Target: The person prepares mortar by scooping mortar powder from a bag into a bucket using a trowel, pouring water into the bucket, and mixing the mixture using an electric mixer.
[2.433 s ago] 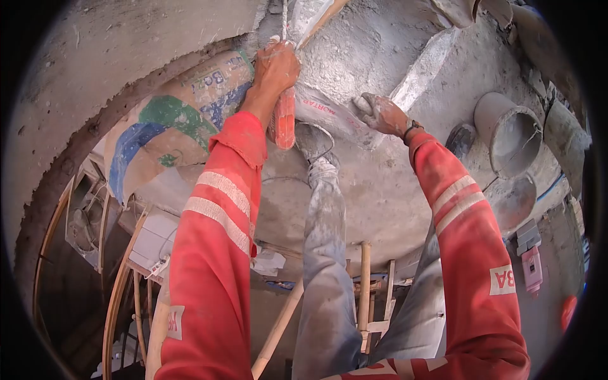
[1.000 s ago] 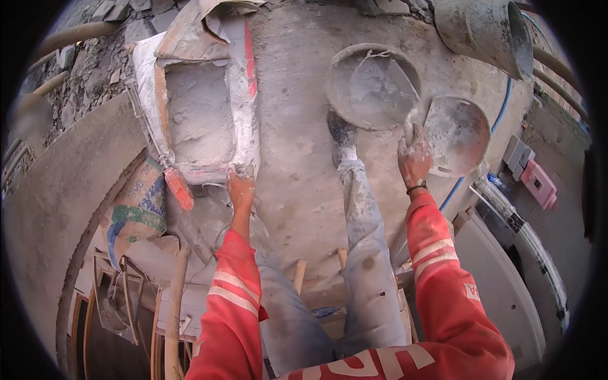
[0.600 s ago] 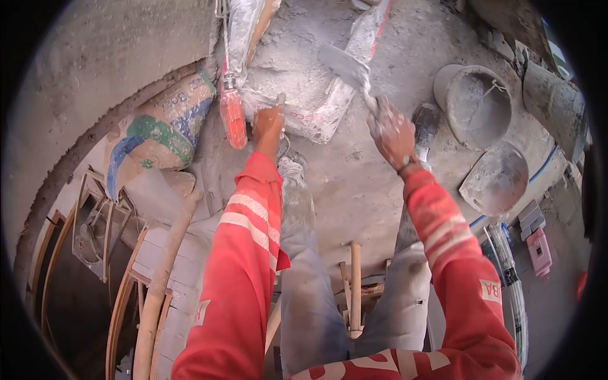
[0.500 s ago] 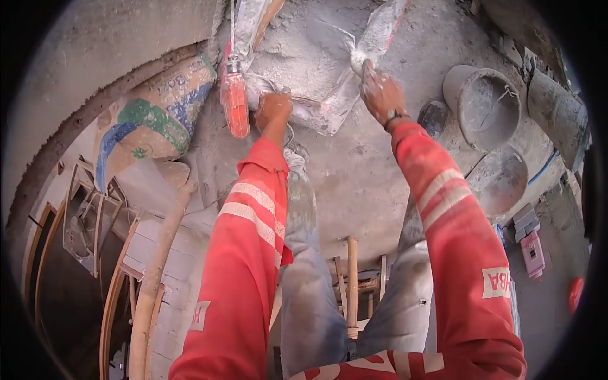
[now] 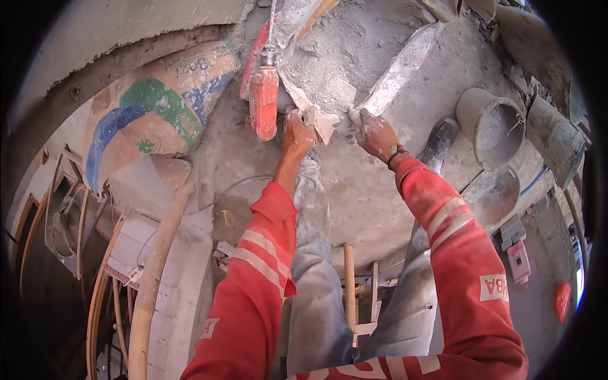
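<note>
An opened, dust-coated sack (image 5: 399, 71) lies on the floor ahead of me, with grey powder (image 5: 326, 73) heaped beside and between its flaps. My left hand (image 5: 299, 133) is closed round one torn edge of the sack, just right of a red power drill (image 5: 263, 104) with a metal chuck and shaft. My right hand (image 5: 377, 135) pinches the sack's other edge, its thumb on top. The lower part of the sack between my hands is bunched and partly hidden by my fingers.
A printed paper bag (image 5: 158, 104) leans against the wall at left. On the right are a dirty bucket (image 5: 491, 126), a shallow pan (image 5: 497, 193) and another worn container (image 5: 557, 139). A wooden pole (image 5: 155, 278) stands near the floor's left edge; a pink box (image 5: 519, 261) sits lower right.
Both hands have come closer to me and nearer together, drawing the sack edges along. More powder is exposed. The camera view has shifted slightly, and the drill appears farther right.
</note>
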Demonstrator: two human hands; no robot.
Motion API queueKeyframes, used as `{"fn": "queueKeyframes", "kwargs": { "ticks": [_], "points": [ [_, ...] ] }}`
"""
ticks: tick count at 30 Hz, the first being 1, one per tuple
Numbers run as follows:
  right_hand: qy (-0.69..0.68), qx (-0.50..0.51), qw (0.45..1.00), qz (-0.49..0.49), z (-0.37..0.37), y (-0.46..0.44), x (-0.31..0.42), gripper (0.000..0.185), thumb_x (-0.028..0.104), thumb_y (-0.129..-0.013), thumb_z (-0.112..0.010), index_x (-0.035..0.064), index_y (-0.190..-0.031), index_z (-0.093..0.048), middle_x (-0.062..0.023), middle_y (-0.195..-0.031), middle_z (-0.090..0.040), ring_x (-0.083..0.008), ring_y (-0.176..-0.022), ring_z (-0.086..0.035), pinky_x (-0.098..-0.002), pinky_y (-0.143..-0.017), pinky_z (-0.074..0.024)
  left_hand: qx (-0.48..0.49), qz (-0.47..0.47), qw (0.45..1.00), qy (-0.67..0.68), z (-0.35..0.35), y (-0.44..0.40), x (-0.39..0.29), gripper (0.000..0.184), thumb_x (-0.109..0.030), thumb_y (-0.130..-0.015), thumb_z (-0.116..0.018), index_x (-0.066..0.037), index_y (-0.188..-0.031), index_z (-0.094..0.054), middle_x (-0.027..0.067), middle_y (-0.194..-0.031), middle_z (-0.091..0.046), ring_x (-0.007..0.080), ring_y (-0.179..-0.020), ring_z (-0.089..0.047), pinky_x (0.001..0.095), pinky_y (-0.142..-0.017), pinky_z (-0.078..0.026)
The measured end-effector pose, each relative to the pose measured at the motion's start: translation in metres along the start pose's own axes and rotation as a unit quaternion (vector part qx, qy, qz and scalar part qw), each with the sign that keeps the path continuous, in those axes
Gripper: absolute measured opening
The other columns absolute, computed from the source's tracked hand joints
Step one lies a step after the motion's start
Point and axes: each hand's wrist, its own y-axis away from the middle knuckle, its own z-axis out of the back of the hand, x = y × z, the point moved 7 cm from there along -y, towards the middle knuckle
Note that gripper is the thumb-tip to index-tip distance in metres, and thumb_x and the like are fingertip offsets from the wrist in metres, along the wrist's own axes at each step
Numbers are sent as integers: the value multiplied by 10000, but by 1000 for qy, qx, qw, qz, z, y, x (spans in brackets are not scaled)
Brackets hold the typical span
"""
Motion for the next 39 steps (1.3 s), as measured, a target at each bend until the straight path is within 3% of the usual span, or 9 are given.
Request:
{"fn": "queueKeyframes", "kwargs": {
  "ticks": [9,13,18,23,25,27,29,31,39],
  "points": [
    [-176,-16,983,-42,13,-3,16,467,296,-816,-584,67,-1217,-513,-228,-1014,-554,-397,-938,-572,-465,-817,-462,-5,-12,1000,-9,-5,-1,-3,533,-442,-912,-507,77,-1009,-576,291,-1010,-587,447,-950,-547,472,-812,-427],
    [-240,18,965,-104,11,3,-3,517,307,-781,-609,36,-1210,-507,-245,-1001,-597,-416,-941,-578,-456,-833,-456,0,40,997,67,-7,-3,-5,624,-534,-895,-498,76,-992,-588,299,-1021,-594,453,-973,-546,469,-829,-426],
    [-289,-26,956,-38,18,9,-5,556,335,-783,-608,2,-1215,-497,-253,-1015,-610,-409,-980,-569,-444,-864,-444,-35,31,999,20,-5,-5,-2,658,-559,-895,-483,81,-999,-592,300,-1028,-593,451,-986,-547,466,-854,-423],
    [-271,-1,961,-55,29,21,-13,565,409,-852,-540,26,-1264,-484,-232,-1163,-563,-387,-1112,-491,-423,-973,-371,32,-44,997,56,-8,-2,-9,476,-391,-927,-507,-42,-1250,-517,123,-1227,-517,250,-1149,-496,373,-920,-443],
    [-292,-94,952,-22,40,31,-19,579,418,-852,-540,30,-1277,-475,-230,-1172,-558,-392,-1099,-496,-429,-973,-371,2,69,971,229,-14,3,25,490,-417,-927,-503,-79,-1282,-486,66,-1212,-524,238,-1132,-508,456,-907,-459],
    [-296,-136,945,-25,46,50,-36,595,420,-849,-546,30,-1291,-465,-233,-1182,-552,-395,-1096,-498,-431,-978,-371,27,-33,990,131,-16,14,30,488,-478,-918,-490,-82,-1197,-546,69,-1110,-570,205,-1044,-547,462,-883,-463],
    [-297,-128,945,-53,56,76,-53,615,416,-842,-560,24,-1304,-453,-240,-1193,-544,-395,-1104,-497,-429,-987,-369,46,4,992,113,-13,41,7,472,-467,-919,-490,-80,-1180,-559,63,-1090,-577,198,-1018,-554,436,-873,-472],
    [-364,-113,919,-105,104,125,-66,629,398,-832,-577,10,-1308,-444,-254,-1195,-539,-396,-1119,-493,-428,-993,-368,80,16,997,16,-16,56,9,340,-39,-833,-453,-15,-1153,-564,145,-1054,-590,266,-980,-586,363,-865,-452],
    [-345,-220,853,-325,165,343,-134,650,289,-777,-646,-48,-1293,-440,-279,-1176,-553,-415,-1070,-536,-426,-951,-405,53,62,987,-139,-39,132,-10,396,-215,-841,-584,33,-1148,-549,213,-1078,-614,337,-1030,-588,398,-900,-434]
  ]
}}
